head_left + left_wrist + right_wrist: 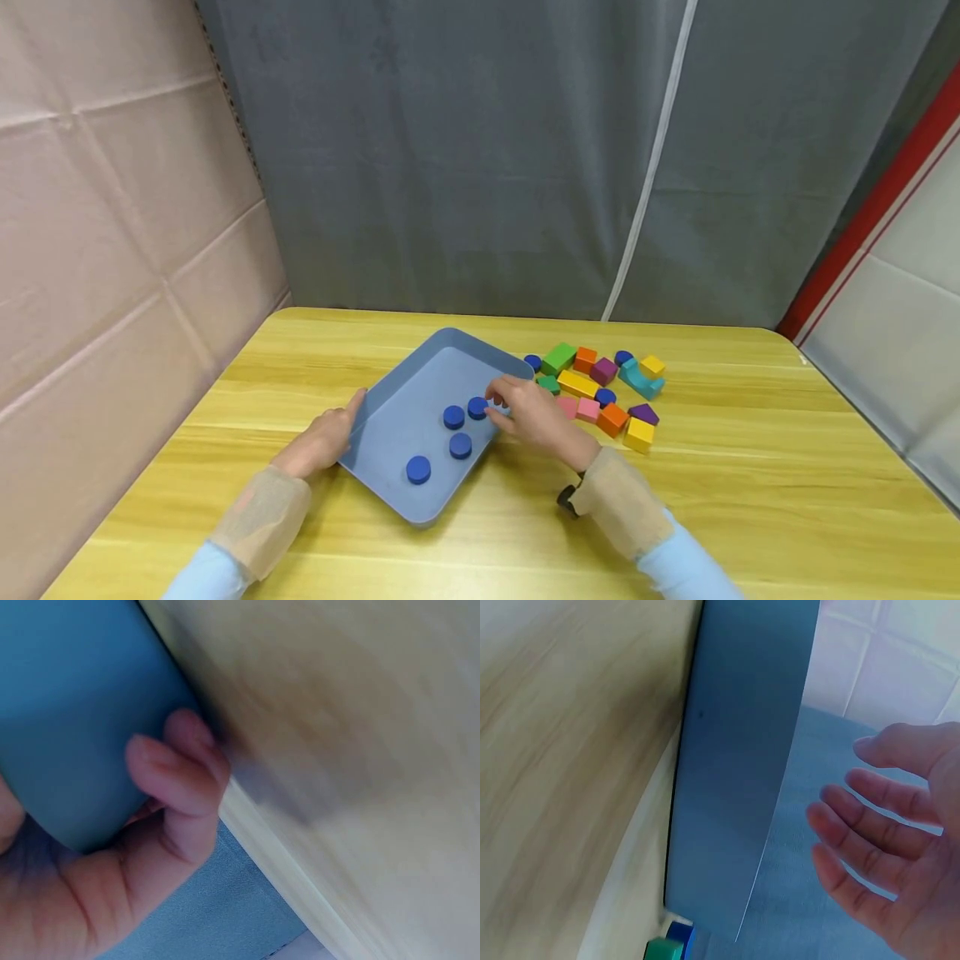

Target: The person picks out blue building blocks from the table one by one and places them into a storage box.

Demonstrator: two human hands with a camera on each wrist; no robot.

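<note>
Your left hand (324, 437) is gripping the tray (422, 383), your empty right hand (536, 415) hanging loosely near blue discs (453, 417), likely light, rigid and best pinched edgewise.

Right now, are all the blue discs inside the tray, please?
No, three blue discs lie on the wooden table outside the blue tray.

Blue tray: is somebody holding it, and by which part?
The left hand grips the blue tray by its left side, near a corner. The right hand holds nothing.
</note>
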